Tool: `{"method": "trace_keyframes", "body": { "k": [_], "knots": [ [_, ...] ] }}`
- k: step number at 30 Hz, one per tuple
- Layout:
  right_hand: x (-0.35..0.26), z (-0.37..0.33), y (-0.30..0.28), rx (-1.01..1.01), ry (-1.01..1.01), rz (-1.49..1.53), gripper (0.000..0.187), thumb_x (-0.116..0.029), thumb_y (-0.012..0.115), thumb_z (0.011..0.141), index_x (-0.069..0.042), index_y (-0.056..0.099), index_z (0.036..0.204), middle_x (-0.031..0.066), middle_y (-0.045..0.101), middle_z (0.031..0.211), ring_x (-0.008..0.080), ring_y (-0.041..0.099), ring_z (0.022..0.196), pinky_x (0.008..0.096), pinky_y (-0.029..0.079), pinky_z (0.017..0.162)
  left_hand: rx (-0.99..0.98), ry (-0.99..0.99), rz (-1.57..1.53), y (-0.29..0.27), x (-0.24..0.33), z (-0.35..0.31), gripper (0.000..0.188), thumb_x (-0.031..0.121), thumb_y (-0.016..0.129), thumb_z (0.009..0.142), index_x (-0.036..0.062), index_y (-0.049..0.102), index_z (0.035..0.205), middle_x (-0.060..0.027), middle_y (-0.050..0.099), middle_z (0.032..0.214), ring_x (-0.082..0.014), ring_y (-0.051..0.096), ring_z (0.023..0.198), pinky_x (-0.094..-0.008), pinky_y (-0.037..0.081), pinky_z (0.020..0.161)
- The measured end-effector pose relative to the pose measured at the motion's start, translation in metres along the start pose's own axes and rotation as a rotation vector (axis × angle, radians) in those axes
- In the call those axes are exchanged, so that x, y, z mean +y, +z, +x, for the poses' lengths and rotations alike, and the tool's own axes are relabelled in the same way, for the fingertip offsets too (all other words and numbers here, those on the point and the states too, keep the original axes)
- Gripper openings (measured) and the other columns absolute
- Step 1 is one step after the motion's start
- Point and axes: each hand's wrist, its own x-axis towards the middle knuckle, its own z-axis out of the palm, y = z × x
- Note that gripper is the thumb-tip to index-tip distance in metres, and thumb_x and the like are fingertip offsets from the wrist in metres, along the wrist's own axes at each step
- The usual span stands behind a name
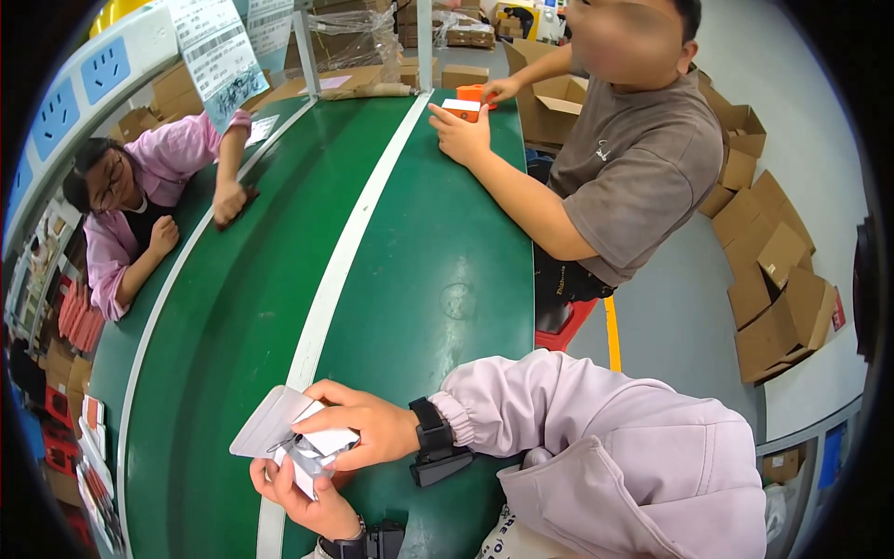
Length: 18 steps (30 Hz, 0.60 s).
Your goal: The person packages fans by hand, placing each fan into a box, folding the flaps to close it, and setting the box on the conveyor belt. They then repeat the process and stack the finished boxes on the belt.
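Observation:
I hold a small white box [268, 421] over the white strip of the green work surface, its flap standing up toward the upper left. My left hand [307, 498] grips it from below, fingers curled round its lower side. My right hand [365, 427] closes on the upper side, the thumb and fingers at the opening. Something grey and shiny, perhaps in a clear bag [307, 455], shows between the hands; its kind is hidden. A black wrist strap with a dark block sits on each of my wrists.
Across the green table [438, 279], a person in brown handles an orange-and-white box [462, 109]. At the left, a person in pink leans an arm on the table [230, 200]. Cardboard boxes [778, 279] are piled on the floor at right. Printed labels [216, 56] hang at upper left.

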Motion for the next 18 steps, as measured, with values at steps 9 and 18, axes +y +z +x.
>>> {"method": "trace_keyframes", "body": {
  "k": [9,18],
  "knots": [
    [0.009,-0.007,0.009,-0.025,-0.008,0.001,0.035,-0.017,0.072,0.074,-0.003,0.064,0.106,0.0175,0.045,0.118,0.0318,0.049,0.108,0.0371,0.042,0.091,-0.092,-0.013,-0.001,-0.005,0.000,-0.003,0.035,0.027,0.061,0.085,0.0037,0.057,0.110,-0.0196,0.030,0.139,-0.0376,0.040,0.122,-0.0467,0.035,0.100],
    [0.009,0.000,-0.006,-0.067,-0.067,-0.093,0.029,-0.012,0.063,0.082,-0.003,0.061,0.110,0.0176,0.045,0.119,0.0306,0.048,0.109,0.0396,0.038,0.094,-0.143,0.108,-0.174,-0.001,0.001,0.017,0.023,0.005,0.057,0.083,0.0006,0.061,0.106,-0.0220,0.034,0.135,-0.0347,0.042,0.122,-0.0428,0.033,0.102]
  ]
}}
